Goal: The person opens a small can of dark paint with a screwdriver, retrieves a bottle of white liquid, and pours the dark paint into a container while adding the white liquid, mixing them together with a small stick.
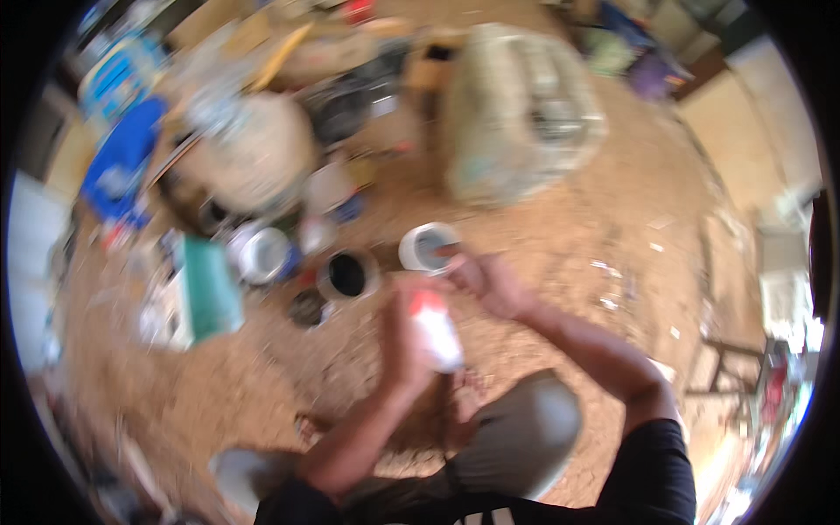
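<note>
My left hand (401,328) is closed around a white container with a red part at its top (435,334), held above the dirt floor between my knees. My right hand (481,284) is just right of and above it, fingers curled together; motion blur hides what, if anything, they hold. Behind the right fingertips a white round tub (421,247) with a grey inside sits on the ground. A dark-mouthed pot (346,276) stands left of that tub, beside a smaller dark can (308,308).
Tubs (261,254), a green box (208,289), a blue plastic item (122,157) and a large sack (271,149) clutter the left. A big wrapped bundle (499,114) lies ahead on the dirt floor (612,245); a wooden stool (726,367) stands at right.
</note>
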Tool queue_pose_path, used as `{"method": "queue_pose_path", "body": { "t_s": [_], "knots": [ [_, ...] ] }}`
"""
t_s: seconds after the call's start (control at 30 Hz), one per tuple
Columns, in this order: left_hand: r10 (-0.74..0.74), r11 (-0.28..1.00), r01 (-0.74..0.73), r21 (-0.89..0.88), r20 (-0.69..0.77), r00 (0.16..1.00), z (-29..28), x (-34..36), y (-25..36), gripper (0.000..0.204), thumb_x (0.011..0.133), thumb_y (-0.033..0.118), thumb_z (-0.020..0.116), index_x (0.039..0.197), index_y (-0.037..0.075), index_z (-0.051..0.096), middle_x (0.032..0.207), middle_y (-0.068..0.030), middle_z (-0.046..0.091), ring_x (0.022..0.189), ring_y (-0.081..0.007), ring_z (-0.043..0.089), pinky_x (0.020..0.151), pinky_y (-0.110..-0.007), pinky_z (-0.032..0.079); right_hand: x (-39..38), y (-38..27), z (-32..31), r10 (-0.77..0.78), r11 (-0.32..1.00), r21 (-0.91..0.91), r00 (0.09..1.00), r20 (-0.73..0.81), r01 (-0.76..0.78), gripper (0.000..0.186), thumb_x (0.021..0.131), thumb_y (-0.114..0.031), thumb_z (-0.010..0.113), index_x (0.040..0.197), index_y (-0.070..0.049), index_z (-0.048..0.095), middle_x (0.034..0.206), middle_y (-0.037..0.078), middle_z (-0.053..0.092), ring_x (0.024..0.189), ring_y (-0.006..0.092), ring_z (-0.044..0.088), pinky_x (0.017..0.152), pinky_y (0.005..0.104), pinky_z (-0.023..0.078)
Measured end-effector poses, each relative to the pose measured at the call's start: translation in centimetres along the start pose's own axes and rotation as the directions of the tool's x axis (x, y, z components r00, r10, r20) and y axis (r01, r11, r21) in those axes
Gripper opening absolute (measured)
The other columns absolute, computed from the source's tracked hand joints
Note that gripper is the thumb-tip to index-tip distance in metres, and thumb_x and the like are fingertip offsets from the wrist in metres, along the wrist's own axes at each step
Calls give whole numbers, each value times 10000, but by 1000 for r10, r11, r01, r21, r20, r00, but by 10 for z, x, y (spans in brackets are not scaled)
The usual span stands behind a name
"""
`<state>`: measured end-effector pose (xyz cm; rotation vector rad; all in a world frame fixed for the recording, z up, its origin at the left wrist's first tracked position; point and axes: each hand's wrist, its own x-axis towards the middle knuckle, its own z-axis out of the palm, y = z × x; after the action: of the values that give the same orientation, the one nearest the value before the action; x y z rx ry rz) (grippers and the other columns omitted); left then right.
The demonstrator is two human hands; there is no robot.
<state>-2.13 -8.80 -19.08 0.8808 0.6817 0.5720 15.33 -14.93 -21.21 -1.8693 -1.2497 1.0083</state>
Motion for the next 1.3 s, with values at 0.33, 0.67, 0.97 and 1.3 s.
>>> {"method": "queue_pose_path", "body": {
  "t_s": [0.33,0.67,0.97,1.3],
  "knots": [
    [-24,857,42,-513,41,999,-37,43,-47,674,1001,567,271,1427,52,358,1341,-56,450,1263,-207,416,1082,-405,308,-2,25,71,-405,890,150,897,-177,431,479,822,-132,691,1251,-52,494,948,160,587,947,250,609,793,399,491],
    [-144,990,135,50,295,945,-18,51,-36,568,1000,502,378,1384,84,389,1096,-85,553,793,-160,577,545,-266,477,-22,-80,-19,-28,992,81,816,-578,92,541,844,-200,709,1285,-92,415,922,119,554,946,247,582,799,371,474],
    [216,955,-198,-219,59,975,-13,50,-15,585,989,583,266,1304,107,395,1010,-69,555,826,-167,558,632,-266,481,-36,-132,-7,-27,775,264,448,-894,574,611,874,-104,640,1387,-90,308,1212,181,531,1106,257,568,947,424,466],
    [281,866,-78,-493,352,893,-109,79,-33,613,1010,539,277,1321,33,425,1242,-104,481,1122,-228,491,994,-377,406,-50,-180,11,132,573,571,622,-772,588,708,932,-120,610,1474,-76,156,1281,143,492,1239,224,480,1023,389,426]
  ]
}}
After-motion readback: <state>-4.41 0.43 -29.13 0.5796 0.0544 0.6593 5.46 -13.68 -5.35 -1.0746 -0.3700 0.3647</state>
